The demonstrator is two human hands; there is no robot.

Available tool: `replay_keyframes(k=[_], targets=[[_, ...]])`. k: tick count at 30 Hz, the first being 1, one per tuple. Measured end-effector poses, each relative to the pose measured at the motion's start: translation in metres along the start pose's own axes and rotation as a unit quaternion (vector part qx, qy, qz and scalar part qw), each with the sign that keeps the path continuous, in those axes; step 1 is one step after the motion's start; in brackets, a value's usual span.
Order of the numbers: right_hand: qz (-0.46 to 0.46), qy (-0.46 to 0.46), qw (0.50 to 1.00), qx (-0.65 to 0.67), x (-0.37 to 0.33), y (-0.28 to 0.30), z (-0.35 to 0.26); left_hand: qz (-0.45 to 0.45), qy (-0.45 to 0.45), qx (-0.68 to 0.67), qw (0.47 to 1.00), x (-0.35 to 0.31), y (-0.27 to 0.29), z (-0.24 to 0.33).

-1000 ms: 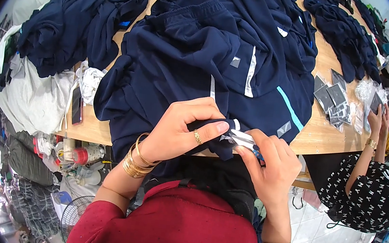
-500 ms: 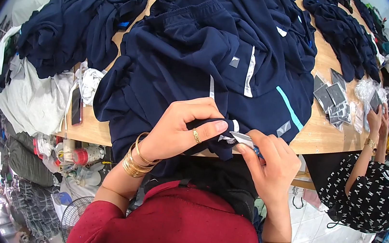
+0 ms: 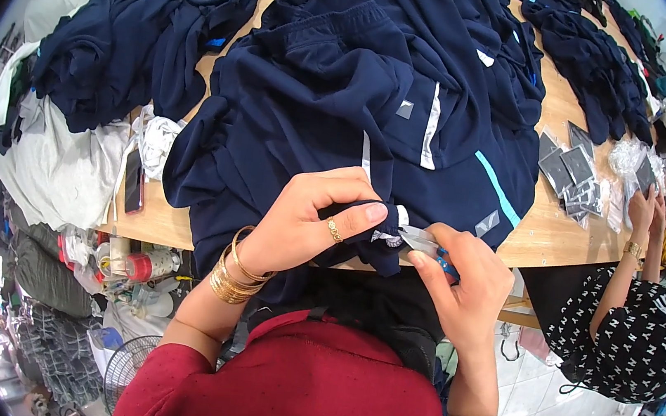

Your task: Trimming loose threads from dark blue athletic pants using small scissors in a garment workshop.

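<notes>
Pinched between the thumb and fingers of my left hand [image 3: 330, 218] is the folded edge of a navy garment [image 3: 376, 259], with a small white strip [image 3: 403, 216] sticking out of it. My right hand [image 3: 464, 278] holds a pair of thread snips [image 3: 420, 240] with pale blades and a blue part inside the palm. The blade tips reach the cloth right beside the white strip. Beyond my hands, navy trousers [image 3: 315, 81] with an elastic waist lie heaped, carrying white and light-blue stripes and small grey patches.
More navy garments lie in piles at the left [image 3: 145, 44] and far right [image 3: 591, 73]. A phone [image 3: 134, 184] rests near the left table edge [image 3: 156, 229]. Small dark packets [image 3: 574, 175] lie at right, where another person's hands [image 3: 645, 209] work. A fan [image 3: 135, 367] stands lower left.
The snips have turned slightly and their blades look more spread, with the fingers of my right hand loosened a little. My left hand keeps its pinch on the cloth.
</notes>
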State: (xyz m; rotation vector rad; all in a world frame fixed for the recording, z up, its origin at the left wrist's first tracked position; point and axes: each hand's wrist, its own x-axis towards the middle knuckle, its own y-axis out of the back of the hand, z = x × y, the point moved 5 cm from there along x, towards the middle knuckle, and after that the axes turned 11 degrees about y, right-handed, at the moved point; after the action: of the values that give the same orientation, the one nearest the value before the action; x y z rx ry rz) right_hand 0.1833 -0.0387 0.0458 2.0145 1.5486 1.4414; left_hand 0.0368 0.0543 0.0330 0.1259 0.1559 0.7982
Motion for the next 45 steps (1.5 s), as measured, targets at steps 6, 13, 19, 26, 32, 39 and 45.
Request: replay_keyframes(k=[6, 13, 19, 26, 32, 39, 45], targets=[[-0.026, 0.012, 0.999, -0.024, 0.002, 0.000, -0.005, 0.005, -0.012, 0.020, 1.000, 0.000, -0.001, 0.000], [-0.059, 0.012, 0.996, -0.062, 0.003, -0.001, -0.007, 0.001, -0.010, 0.034, 0.999, -0.001, -0.001, 0.000], [0.001, -0.039, 0.999, 0.015, -0.001, 0.002, 0.002, 0.001, 0.012, -0.022, 1.000, -0.001, 0.002, -0.004], [-0.009, -0.013, 1.000, 0.010, -0.001, 0.001, -0.001, -0.014, 0.023, -0.037, 0.999, -0.001, 0.001, -0.007], [-0.030, 0.023, 0.999, -0.011, 0.005, -0.002, -0.006, -0.026, 0.017, -0.030, 0.999, 0.001, 0.000, -0.007], [0.026, -0.083, 0.993, 0.084, 0.000, 0.001, 0.010, -0.016, 0.031, -0.079, 0.996, 0.001, 0.006, -0.010], [-0.004, -0.223, 0.894, 0.388, 0.000, -0.032, 0.034, -0.026, 0.040, -0.100, 0.994, 0.001, 0.008, -0.013]])
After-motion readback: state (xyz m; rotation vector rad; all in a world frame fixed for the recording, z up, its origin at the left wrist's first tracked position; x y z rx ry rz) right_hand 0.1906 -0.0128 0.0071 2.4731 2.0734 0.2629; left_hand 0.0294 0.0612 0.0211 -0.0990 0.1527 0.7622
